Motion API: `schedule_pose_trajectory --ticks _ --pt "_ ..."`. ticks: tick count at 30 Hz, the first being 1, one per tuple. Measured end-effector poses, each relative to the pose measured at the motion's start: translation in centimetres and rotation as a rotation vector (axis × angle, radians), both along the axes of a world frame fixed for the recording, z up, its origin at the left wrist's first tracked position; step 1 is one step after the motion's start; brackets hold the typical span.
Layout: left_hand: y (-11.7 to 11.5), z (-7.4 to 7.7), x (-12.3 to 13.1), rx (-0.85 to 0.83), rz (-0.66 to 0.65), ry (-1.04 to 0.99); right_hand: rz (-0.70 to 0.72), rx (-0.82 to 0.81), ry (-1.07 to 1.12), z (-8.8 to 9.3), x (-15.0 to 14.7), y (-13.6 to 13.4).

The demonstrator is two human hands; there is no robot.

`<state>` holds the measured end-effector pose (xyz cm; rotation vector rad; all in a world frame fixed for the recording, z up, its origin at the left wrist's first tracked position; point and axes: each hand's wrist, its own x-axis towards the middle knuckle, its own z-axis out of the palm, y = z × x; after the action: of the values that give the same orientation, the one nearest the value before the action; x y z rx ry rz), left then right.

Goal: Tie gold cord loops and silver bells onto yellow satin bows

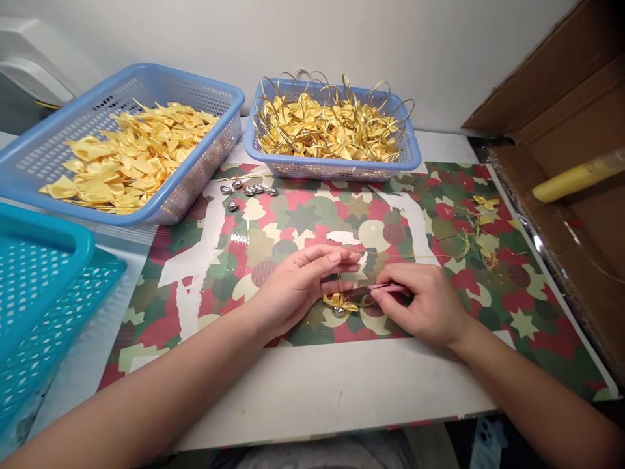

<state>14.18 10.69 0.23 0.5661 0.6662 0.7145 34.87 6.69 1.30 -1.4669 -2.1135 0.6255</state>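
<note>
My left hand (305, 283) is pinched round a thin gold cord, thumb against the index finger. Just below its fingertips a small yellow bow (344, 302) hangs low by the patterned mat (303, 218), with a silver bell (338, 312) at its front. My right hand (422, 299) holds pink-handled scissors (389, 287), their dark blades pointing left toward the cord above the bow. Whether the blades touch the cord is too small to tell.
Two blue baskets (332, 164) (195, 153) of yellow bows stand at the back. Several silver bells (250, 190) lie near them. A teal basket (88, 244) is at left, cord scraps (488, 244) at right, beside a cardboard box (551, 111).
</note>
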Motion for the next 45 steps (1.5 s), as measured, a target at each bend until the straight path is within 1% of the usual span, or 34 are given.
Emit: schedule_pose_trajectory --ticks 13,21,30,36,45 --pt "0.03 0.01 0.01 -0.01 -0.001 -0.005 -0.004 0.018 -0.011 -0.11 -0.12 0.04" --pt "0.02 0.06 0.05 -0.015 0.004 0.005 -0.04 -0.005 -0.014 -0.12 0.09 0.09" --pt "0.0 0.19 0.22 -0.023 0.018 0.015 -0.016 -0.008 -0.05 0.08 -0.18 0.12" --pt "-0.05 0.37 0.26 -0.033 0.025 0.027 -0.014 -0.013 -0.033 0.06 -0.35 0.11" --pt "0.03 0.25 0.27 -0.029 0.019 0.018 -0.005 0.0 -0.035 0.06 -0.38 0.08"
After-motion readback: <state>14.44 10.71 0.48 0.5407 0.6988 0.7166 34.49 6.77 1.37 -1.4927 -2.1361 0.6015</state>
